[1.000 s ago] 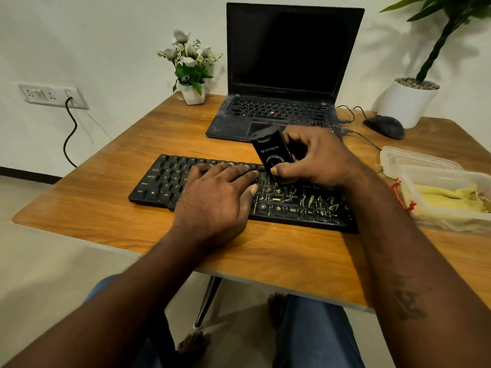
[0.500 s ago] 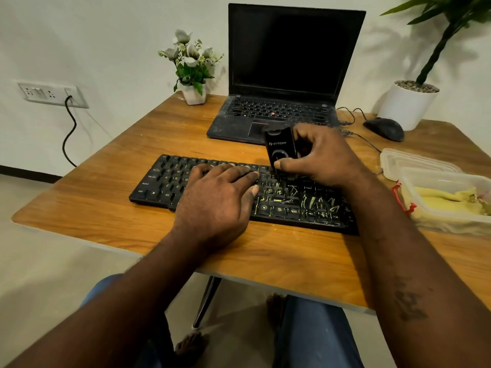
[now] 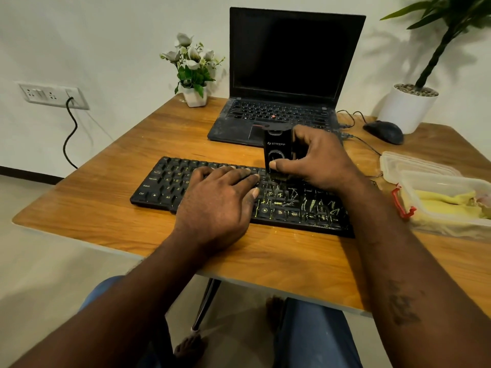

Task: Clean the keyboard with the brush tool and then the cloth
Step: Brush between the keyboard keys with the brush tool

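So the left grip (image 3: 215, 200) lies flat, fingers straight, on the middle of the keyboard (image 3: 164, 181), holding nothing. I'd guess it's just pinning the board so it doesn't skate on the counter (image 3: 106, 208). The right grip (image 3: 318, 160) is wrapped round the black brush tool (image 3: 277, 152), thumb across its front. It stands the tool upright, bristle end down on the upper rows right of centre. The keyboard's black and sits mid-counter in front of the laptop (image 3: 287, 62). Its right half is full of yellowish streaks and crumbs, and the left looks cleaner. The yellow cloth (image 3: 441, 201) waits in the clear tub (image 3: 451, 224) off to the right.
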The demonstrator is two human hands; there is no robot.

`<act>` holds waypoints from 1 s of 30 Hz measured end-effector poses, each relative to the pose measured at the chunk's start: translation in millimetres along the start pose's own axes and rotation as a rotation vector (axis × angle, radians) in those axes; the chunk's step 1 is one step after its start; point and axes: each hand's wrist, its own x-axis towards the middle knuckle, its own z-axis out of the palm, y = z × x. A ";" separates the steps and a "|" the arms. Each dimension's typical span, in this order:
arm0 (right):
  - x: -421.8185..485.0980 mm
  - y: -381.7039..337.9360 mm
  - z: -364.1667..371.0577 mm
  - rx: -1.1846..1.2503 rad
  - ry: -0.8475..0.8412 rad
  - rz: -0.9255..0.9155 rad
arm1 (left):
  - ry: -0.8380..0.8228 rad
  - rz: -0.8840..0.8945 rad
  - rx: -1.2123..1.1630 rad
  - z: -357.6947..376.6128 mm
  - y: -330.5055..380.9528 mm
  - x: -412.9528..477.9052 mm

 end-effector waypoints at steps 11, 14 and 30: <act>-5.6 -5.1 -6.5 0.021 -0.159 -0.024 | 0.003 -0.009 0.000 0.0 0.2 0.0; -3.9 -4.1 -8.5 0.030 -0.167 -0.040 | -0.003 -0.009 0.001 0.6 0.6 0.2; -2.9 3.4 -7.7 0.069 -0.143 -0.065 | -0.038 -0.007 0.015 -3.1 1.1 -2.4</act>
